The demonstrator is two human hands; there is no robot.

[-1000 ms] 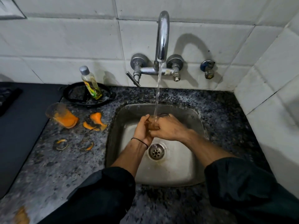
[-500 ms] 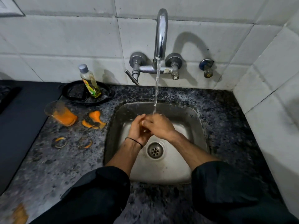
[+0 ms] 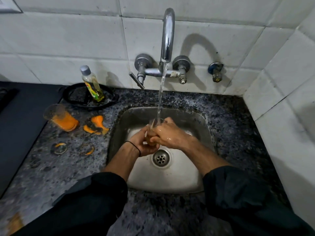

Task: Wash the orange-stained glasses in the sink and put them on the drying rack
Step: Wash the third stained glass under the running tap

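1. The step in hand looks like rinsing one glass [image 3: 154, 128] under the tap [image 3: 167, 34]. It sits over the sink [image 3: 201, 126], mouth up, with the stream [image 3: 161, 96] falling into its rim.
2. The left hand [image 3: 142, 143] cups the base from below, its grip closed on the glass. The right hand [image 3: 167, 133] wraps the side, its grip also closed on the glass, wet and shiny.
3. To do this well, I judge: keep the mouth centred under the stream so water fills and overflows, and turn the glass between the palms so every side gets rubbed. Wet glass is slippery, so one hand should stay firm at the base while the other scrubs.
4. The water inside looks faintly orange-brown, so the stain is probably not fully out; tip it out and refill until it runs clear.
5. A second glass [image 3: 59, 118] stands on the surface [image 3: 51, 171] left of the sink, tilted in this wide view, its lower half full of orange liquid. It is not yet washed.
6. Orange spills [image 3: 95, 125] and ring marks [image 3: 59, 148] lie on the surface between that glass and the sink.
7. A soap bottle [image 3: 92, 84], mostly full of yellowish liquid, stands in a black dish [image 3: 73, 97] by the wall.
8. No drying rack is in view.
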